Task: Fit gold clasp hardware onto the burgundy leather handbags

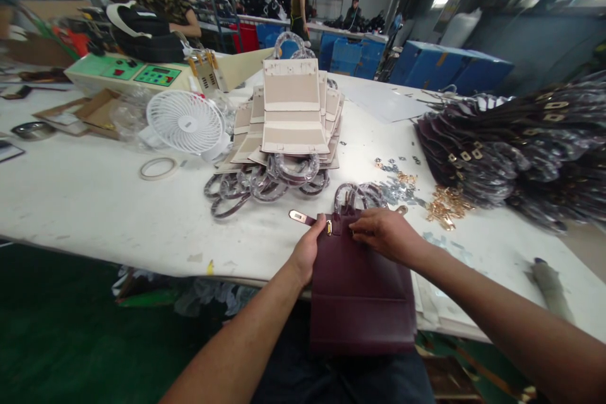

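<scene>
A dark burgundy handbag (pixel 362 290) hangs over the table's front edge toward my lap, its plastic-wrapped handles (pixel 360 192) lying on the table. My left hand (pixel 307 249) grips its upper left edge, thumb on the front beside a small gold fitting (pixel 329 227). Left of that thumb, a strap with a gold plate (pixel 298 217) sticks out. My right hand (pixel 386 233) rests over the bag's upper front with its fingertips pressed together; a speck of gold shows under them, and what they pinch is mostly hidden. Another strap end (pixel 402 209) shows behind the right hand.
Beige-lined bag pieces (pixel 291 95) are stacked ahead. Gold fittings (pixel 447 205) and silver plates (pixel 395 190) lie loose to the right, near a large pile of dark bag parts (pixel 511 145). A white fan (pixel 187 121) and tape roll (pixel 158 168) are left. People work farther back.
</scene>
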{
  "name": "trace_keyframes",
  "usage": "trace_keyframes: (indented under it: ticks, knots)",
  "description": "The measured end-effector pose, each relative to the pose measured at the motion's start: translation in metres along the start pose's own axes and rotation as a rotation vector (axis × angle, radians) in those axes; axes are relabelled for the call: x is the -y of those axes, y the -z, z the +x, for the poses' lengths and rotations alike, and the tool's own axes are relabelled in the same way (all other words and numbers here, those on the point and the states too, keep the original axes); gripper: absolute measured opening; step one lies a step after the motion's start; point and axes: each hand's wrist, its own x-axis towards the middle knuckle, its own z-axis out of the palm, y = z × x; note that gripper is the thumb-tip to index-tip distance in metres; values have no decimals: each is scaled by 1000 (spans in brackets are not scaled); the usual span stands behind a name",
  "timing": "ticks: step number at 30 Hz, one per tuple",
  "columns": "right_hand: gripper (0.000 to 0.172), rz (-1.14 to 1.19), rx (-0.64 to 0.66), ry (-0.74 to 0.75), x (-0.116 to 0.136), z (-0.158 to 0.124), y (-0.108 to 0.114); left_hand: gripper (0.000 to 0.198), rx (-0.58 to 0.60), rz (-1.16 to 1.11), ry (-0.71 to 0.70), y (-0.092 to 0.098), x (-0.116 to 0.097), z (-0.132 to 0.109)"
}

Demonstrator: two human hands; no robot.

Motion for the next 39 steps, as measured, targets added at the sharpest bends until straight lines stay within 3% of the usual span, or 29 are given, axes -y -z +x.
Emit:
trace_keyframes:
  ticks: [8,15,24,31,35,39]
  knots:
    - [12,238,-97,-183,4,-8,-3,61,20,-40,29,-1,0,1]
    - [3,197,-69,-148,6,-5,-3,60,-40,-40,35,-2,-1,1]
    - [6,140,-48,-212,8,3,-5,54,-10,-78,11,1,1,2]
    - [17,132,31,-39,3,5,-1,53,11,-80,-26,6,3,5]
    - [18,150,-29,-131,9,2,-3,52,27,-98,-30,5,2,5]
    - [9,-8,-54,-212,16,3,-10,54,-21,-82,3,5,0,5]
